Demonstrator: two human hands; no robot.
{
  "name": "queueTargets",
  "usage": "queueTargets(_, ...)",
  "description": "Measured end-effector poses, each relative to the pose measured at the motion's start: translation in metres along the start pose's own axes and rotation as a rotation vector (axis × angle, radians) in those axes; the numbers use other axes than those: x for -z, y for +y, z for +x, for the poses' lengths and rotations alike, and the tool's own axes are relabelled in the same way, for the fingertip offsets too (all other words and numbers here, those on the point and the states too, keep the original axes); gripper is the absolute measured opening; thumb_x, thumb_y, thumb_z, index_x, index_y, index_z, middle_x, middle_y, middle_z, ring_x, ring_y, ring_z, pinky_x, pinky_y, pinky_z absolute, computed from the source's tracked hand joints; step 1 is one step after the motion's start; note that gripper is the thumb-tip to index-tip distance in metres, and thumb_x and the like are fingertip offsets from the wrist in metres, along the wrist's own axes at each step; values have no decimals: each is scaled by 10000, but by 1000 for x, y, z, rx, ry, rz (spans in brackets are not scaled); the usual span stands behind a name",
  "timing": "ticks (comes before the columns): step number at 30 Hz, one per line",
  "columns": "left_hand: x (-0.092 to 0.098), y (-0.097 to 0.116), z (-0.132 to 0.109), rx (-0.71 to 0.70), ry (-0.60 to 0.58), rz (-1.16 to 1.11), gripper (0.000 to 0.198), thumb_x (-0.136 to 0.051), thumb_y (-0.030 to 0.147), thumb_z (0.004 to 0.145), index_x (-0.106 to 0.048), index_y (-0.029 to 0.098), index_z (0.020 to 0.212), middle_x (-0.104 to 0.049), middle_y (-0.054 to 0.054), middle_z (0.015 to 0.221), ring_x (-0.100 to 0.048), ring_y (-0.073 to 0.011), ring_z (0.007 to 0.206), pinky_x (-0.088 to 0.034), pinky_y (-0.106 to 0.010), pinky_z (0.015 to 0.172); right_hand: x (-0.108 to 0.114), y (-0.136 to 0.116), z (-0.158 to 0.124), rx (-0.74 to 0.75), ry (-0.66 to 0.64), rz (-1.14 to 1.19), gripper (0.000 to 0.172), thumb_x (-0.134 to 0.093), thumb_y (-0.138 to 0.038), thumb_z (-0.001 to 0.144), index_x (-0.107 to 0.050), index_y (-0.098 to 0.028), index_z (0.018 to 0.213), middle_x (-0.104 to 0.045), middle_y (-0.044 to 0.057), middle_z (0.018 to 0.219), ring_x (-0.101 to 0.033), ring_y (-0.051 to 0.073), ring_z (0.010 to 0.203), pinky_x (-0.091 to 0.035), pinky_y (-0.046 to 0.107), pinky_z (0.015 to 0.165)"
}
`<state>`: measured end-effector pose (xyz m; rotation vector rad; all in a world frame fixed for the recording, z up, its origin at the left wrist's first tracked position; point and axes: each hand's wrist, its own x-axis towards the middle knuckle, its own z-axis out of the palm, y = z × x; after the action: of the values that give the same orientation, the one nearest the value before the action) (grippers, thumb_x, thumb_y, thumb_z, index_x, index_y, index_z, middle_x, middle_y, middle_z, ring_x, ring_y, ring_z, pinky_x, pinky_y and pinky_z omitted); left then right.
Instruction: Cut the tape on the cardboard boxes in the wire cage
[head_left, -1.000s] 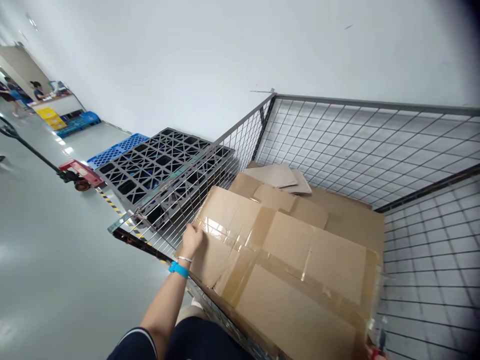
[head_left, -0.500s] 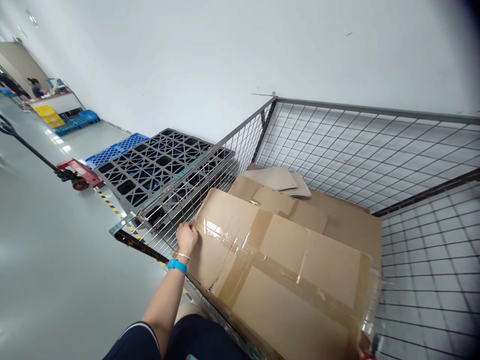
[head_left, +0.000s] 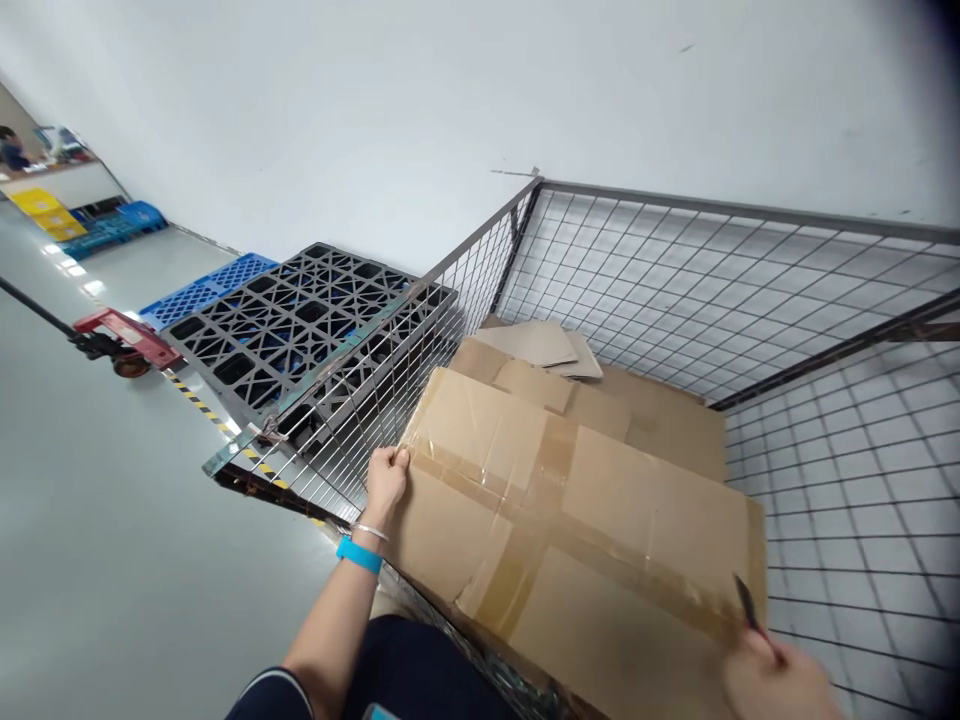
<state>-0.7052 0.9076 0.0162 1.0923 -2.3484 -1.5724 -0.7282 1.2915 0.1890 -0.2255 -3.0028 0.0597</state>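
A large flattened cardboard box (head_left: 600,530) with clear tape strips lies tilted over the near side of a wire mesh cage (head_left: 675,270). My left hand (head_left: 386,482) grips the cardboard's left edge, fingers curled round it; a blue band and a thin bracelet sit on that wrist. My right hand (head_left: 776,680) shows at the bottom right by the cardboard's right corner, blurred, with a thin dark pointed tool (head_left: 746,603) sticking up from it. More flattened cardboard (head_left: 555,350) lies deeper in the cage.
Black plastic pallets (head_left: 300,320) are stacked left of the cage, with a blue pallet (head_left: 202,290) behind them. A red pallet jack (head_left: 120,335) stands on the grey floor at the left. Yellow and blue crates (head_left: 67,220) sit far off by the white wall.
The cardboard has shifted a little and my left hand has moved slightly along its edge. My right hand has come up into view at the bottom right with the thin dark tool.
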Motion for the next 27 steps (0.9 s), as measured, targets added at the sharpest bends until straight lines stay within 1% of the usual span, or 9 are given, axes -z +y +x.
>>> queueTargets(1,-1,1,-1,-5,6,1,267,-543,387,933,-617,132,917,-630,-47,951,-605,-171,882,-511,-372,810,-1,-29,3,34,-3,-19,589,-183,-459,894,-586,-124,1166,-652,212,685,-602,303,477,-481,442,450)
queueTargets(2,-3,1,-2,-9,10,4,262,-545,383,932,-617,132,914,-629,-47,951,-603,-172,883,-509,-373,812,-5,-62,3,122,-53,-13,549,-220,-468,913,-587,-136,1151,-686,196,786,-648,275,569,-518,403,514)
queueTargets(5,-5,2,-3,-12,15,19,247,-551,371,929,-616,134,907,-626,-46,950,-599,-173,889,-505,-376,820,-30,-167,-4,533,-270,28,363,-336,-414,967,-613,-247,1131,-707,46,1049,-677,154,915,-530,266,815)
queueTargets(6,-5,1,-4,-12,18,24,245,-551,369,929,-616,135,904,-624,-46,951,-597,-174,894,-502,-378,824,-39,-198,-8,649,-326,19,324,-367,-383,977,-612,-261,1151,-695,23,1094,-662,141,969,-516,265,856)
queueTargets(8,-6,1,-5,-12,19,31,244,-545,368,931,-614,137,894,-620,-46,950,-591,-175,900,-497,-378,830,-53,-247,-15,800,-396,-30,317,-391,-365,996,-595,-216,1189,-683,37,1085,-656,152,955,-523,326,860)
queueTargets(10,-8,1,-7,-9,16,36,249,-539,372,933,-611,140,881,-616,-45,944,-585,-176,901,-490,-376,831,-59,-275,-19,874,-425,-104,318,-416,-357,998,-585,-166,1189,-674,57,1042,-655,163,914,-537,366,831)
queueTargets(13,-11,1,-9,2,8,41,255,-536,379,931,-609,143,869,-613,-44,939,-579,-177,900,-481,-376,831,-57,-289,-21,917,-430,-223,299,-457,-346,986,-580,-150,1176,-663,58,1008,-650,162,882,-548,370,805)
queueTargets(18,-14,3,-10,15,1,49,244,-542,369,928,-610,146,854,-613,-44,936,-575,-180,912,-477,-380,841,-48,-290,-20,923,-410,-366,278,-469,-337,982,-580,-148,1154,-656,56,1006,-648,159,877,-553,366,797)
queueTargets(27,-16,9,-14,3,40,66,242,-550,349,925,-601,146,803,-611,-38,894,-574,-177,908,-472,-379,851,-48,-305,-27,929,-428,-460,273,-489,-323,975,-579,-132,1148,-658,57,992,-653,152,846,-563,351,772)
